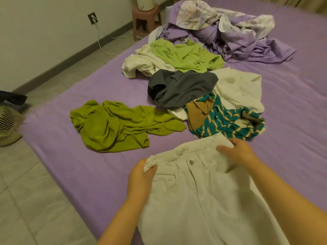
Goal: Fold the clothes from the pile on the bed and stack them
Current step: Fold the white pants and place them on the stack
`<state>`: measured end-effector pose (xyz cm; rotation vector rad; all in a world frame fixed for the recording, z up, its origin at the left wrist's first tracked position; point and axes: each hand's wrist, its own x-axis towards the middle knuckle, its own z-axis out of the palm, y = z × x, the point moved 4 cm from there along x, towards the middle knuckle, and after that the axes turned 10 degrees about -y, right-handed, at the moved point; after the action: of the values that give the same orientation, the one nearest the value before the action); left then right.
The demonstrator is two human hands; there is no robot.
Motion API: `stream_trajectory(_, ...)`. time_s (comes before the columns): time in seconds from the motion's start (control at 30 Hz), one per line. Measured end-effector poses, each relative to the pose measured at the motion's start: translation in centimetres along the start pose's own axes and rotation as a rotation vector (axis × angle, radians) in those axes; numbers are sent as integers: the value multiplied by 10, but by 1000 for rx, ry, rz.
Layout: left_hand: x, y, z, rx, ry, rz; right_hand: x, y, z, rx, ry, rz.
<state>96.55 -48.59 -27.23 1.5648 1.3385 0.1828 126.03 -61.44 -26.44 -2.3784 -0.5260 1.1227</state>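
Observation:
White trousers [198,197] lie front side up near the bed's near edge, button and fly showing. My left hand [141,177] pinches the waistband's left corner. My right hand [237,151] grips the waistband's right corner. Beyond them loose clothes lie on the purple bed sheet [70,165]: an olive-green garment [116,126], a teal striped top [224,122], a grey garment [180,87], a white garment [238,89], a light green garment [184,55] over a cream one [138,64].
A crumpled purple and floral blanket [230,30] lies at the far end of the bed. A pink stool [145,18] stands by the wall beside a wall socket with a cable [93,18]. A fan [8,124] stands on the tiled floor at left.

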Motion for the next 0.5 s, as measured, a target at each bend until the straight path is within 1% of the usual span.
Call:
stream_trajectory(0.1, -19, 37, -3, -12, -41, 96, -35, 1, -27, 151, -79, 6)
stream_trajectory(0.17, -30, 69, -4, -3, -56, 141, -65, -1, -48, 229, -88, -24)
stream_trajectory(0.37, -79, 178, -3, 10, -80, 274, -158, -8, -129, 450, 29, -96)
stream_trajectory(0.43, -99, 211, -1, 28, -130, 336, -188, -10, -159, 514, 65, -120)
stream_trajectory(0.5, -117, 246, 2, 87, -239, 384, -219, -10, -188, 585, 104, -140)
